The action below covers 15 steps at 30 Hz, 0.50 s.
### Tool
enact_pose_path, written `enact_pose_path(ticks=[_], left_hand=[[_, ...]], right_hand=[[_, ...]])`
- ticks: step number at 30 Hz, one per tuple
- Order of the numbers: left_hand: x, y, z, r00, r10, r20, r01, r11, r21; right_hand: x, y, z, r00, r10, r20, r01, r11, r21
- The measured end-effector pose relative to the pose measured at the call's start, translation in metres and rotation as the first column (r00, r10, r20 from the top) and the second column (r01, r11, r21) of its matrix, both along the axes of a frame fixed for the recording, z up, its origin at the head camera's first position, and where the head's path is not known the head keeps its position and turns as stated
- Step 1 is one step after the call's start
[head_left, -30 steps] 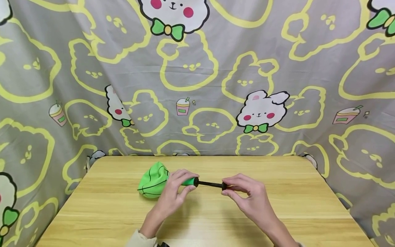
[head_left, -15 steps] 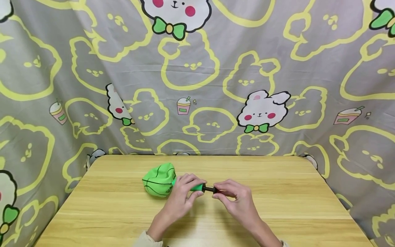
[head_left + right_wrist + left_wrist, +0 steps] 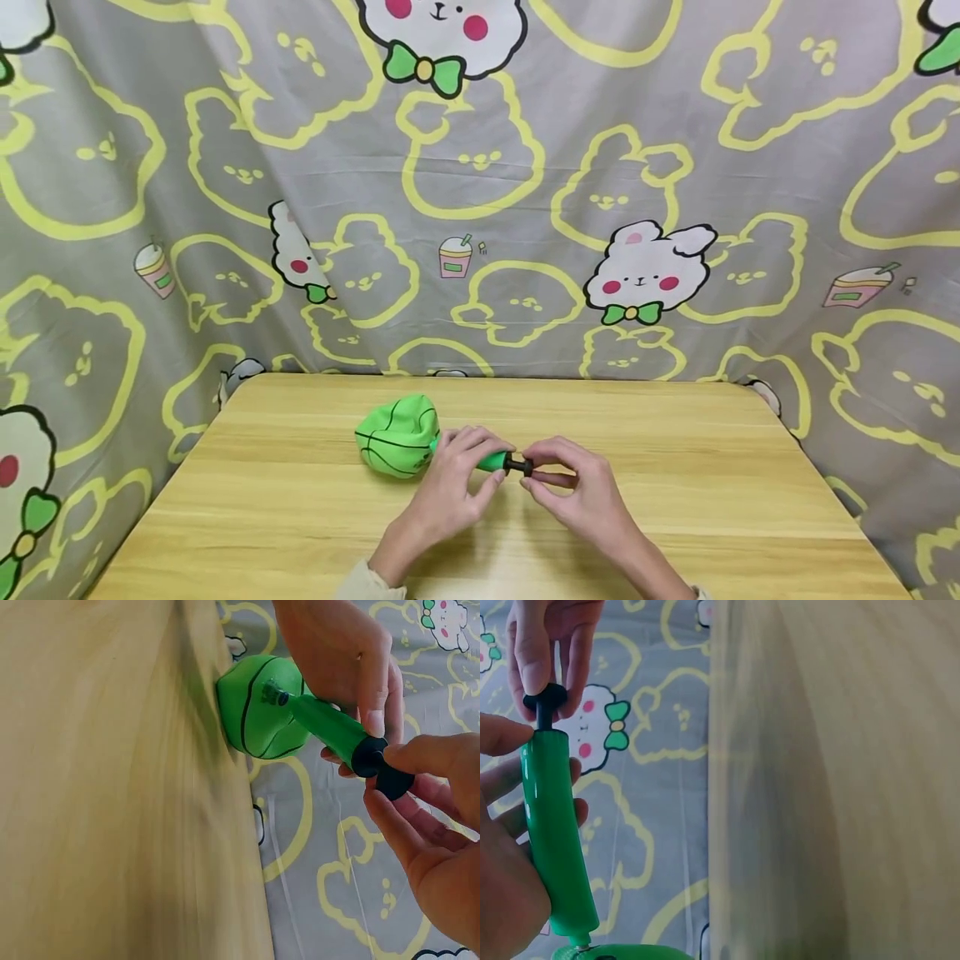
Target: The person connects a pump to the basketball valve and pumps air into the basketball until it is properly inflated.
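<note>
A green hand pump [image 3: 559, 832] with a black plunger handle lies sideways between my hands. My left hand [image 3: 453, 479] grips its barrel, thumb close to the black collar. My right hand [image 3: 581, 492] pinches the black plunger handle [image 3: 394, 782] between thumb and fingers. Only a short length of the rod shows between collar and handle. At the pump's other end is a dented, half-flat green ball [image 3: 397, 437] with black lines. In the right wrist view the pump's tip meets the ball at its dark valve spot [image 3: 279, 696].
Both hands work over a light wooden table [image 3: 262, 500]. Behind it and at the sides hangs a grey curtain [image 3: 510, 208] printed with yellow outlines and white rabbits.
My right hand has moved left, pushing the plunger most of the way into the barrel. The ball, pump and left hand have shifted slightly right in the head view.
</note>
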State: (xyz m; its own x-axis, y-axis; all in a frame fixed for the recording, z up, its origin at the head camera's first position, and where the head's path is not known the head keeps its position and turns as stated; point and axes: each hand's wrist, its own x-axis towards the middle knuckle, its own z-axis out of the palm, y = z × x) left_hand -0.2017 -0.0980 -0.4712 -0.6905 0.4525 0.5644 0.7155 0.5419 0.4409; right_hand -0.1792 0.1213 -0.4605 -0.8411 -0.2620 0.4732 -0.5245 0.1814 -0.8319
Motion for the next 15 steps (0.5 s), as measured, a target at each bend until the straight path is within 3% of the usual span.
enact_pose_path(ticks=[6,11,15], left_hand=[[0.0,0.004,-0.005,1.0,-0.021,-0.008,0.021,0.999,-0.024],[0.0,0.004,-0.007,1.0,-0.019,0.006,0.019,1.0,-0.011],[0.0,0.003,-0.005,0.999,-0.008,0.042,0.008,1.0,0.003]], right_hand=[[0.003,0.007,-0.006,1.0,0.001,0.025,-0.001,1.0,-0.002],[0.011,0.016,-0.001,0.998,-0.014,0.061,0.013,1.0,0.006],[0.017,0.028,0.006,1.0,-0.008,0.022,0.008,1.0,-0.005]])
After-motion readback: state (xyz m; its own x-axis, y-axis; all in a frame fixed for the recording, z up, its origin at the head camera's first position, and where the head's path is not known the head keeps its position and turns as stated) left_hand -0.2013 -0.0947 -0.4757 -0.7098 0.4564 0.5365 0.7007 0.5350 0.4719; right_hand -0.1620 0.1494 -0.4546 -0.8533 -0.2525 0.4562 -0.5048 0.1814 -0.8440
